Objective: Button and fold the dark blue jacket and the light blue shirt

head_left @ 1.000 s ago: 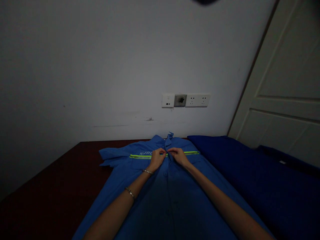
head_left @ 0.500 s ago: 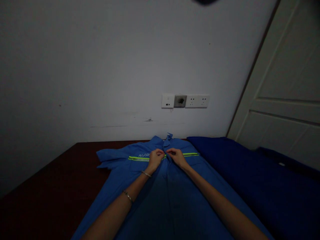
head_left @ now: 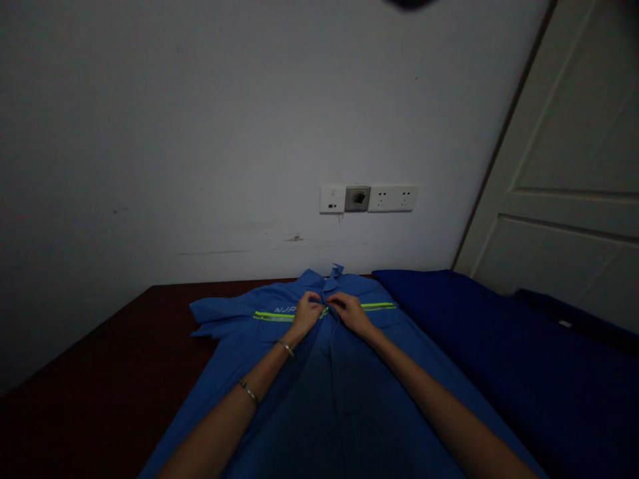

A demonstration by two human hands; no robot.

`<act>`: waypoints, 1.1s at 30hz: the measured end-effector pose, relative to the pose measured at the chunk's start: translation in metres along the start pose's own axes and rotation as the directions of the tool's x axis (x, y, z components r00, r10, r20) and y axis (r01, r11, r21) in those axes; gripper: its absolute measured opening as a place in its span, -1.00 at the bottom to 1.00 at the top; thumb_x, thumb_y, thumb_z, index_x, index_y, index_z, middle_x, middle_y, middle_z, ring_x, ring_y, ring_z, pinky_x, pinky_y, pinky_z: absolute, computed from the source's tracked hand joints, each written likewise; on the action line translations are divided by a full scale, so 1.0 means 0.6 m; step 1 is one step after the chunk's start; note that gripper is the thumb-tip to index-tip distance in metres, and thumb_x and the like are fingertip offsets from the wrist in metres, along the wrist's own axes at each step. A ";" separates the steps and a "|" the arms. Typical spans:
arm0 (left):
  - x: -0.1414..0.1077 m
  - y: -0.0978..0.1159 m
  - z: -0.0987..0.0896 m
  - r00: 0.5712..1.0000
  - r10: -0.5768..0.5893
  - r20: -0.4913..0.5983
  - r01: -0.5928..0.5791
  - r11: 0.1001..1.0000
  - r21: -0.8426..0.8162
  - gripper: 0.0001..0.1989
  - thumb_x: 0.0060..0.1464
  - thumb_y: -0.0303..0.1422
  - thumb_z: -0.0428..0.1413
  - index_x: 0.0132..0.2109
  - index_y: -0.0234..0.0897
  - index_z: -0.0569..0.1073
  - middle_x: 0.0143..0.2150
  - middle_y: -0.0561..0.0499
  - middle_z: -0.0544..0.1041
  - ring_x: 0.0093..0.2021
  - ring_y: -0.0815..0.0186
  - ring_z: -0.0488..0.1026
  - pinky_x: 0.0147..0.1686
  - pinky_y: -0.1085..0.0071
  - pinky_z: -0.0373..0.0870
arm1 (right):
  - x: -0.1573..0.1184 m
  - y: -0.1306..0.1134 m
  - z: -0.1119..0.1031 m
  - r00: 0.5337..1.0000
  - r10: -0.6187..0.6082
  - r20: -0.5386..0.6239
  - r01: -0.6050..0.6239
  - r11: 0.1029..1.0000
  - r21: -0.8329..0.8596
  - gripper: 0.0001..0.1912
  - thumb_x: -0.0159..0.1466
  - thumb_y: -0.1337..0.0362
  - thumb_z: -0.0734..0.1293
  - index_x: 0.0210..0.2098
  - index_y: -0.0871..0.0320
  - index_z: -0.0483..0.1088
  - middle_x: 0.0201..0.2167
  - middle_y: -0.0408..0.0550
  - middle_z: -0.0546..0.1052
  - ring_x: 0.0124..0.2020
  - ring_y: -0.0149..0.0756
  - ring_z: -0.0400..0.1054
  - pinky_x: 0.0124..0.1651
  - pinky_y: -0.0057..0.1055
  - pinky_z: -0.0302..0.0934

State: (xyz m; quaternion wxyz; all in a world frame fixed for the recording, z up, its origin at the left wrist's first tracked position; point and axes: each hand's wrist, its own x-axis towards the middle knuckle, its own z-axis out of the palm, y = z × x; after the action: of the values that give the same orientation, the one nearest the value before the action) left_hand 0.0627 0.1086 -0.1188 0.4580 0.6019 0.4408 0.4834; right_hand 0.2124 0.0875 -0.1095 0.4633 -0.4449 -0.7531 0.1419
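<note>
A light blue short-sleeved shirt lies front up, its collar toward the wall and a yellow-green reflective stripe across the chest. At the middle of that stripe, my left hand pinches the left side of the front opening. Close beside it, my right hand pinches the opposite edge of the placket, fingertips almost touching those of the other hand. Any button between the fingers is too small to make out. Two bracelets circle my left wrist and forearm.
Dark blue cloth lies right of the shirt. The dark red tabletop shows at left. Behind stands a pale wall with a row of sockets, and a panelled door is at the right.
My left hand has shifted slightly left and up, its fingers a little more bent. My right hand stays at the placket. The whole view has moved slightly.
</note>
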 end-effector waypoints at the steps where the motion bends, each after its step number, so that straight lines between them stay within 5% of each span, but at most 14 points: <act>1: 0.001 0.001 -0.002 1.000 -0.008 0.000 0.008 1.000 0.003 -0.79 -0.17 -0.53 0.10 -0.29 -0.30 0.31 -0.64 0.21 0.35 -0.65 0.50 0.28 -0.64 0.61 0.12 | 0.000 -0.002 -0.001 1.000 -0.011 0.008 0.011 1.000 -0.011 -0.82 0.14 0.36 0.24 -0.31 0.15 0.46 -0.33 -0.03 0.53 -0.28 -0.29 0.38 -0.16 -0.35 0.22; 6: 0.008 -0.003 -0.006 1.000 -0.015 0.013 0.015 0.999 -0.041 -0.73 -0.14 -0.35 0.16 -0.28 -0.31 0.27 -0.61 0.18 0.38 -0.58 0.47 0.34 -0.58 0.59 0.17 | -0.002 -0.011 -0.003 0.998 -0.056 0.034 0.058 0.996 -0.074 -0.79 0.16 0.37 0.22 -0.23 0.16 0.42 -0.28 -0.01 0.51 -0.25 -0.29 0.38 -0.14 -0.36 0.21; 33: -0.003 -0.001 -0.006 0.996 -0.051 0.071 0.062 0.984 -0.166 -0.69 -0.24 -0.50 0.13 -0.30 -0.27 0.20 -0.63 0.21 0.38 -0.64 0.48 0.29 -0.61 0.58 0.11 | -0.007 -0.017 -0.010 0.999 -0.007 0.034 0.006 1.000 0.014 -0.83 0.12 0.35 0.26 -0.26 0.17 0.37 -0.36 -0.07 0.50 -0.33 -0.35 0.40 -0.26 -0.45 0.21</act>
State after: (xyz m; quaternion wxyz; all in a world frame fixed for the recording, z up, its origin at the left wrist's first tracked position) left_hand 0.0591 0.1073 -0.1192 0.5350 0.5641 0.4001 0.4853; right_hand 0.2124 0.0773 -0.1025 0.4540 -0.4368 -0.7614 0.1531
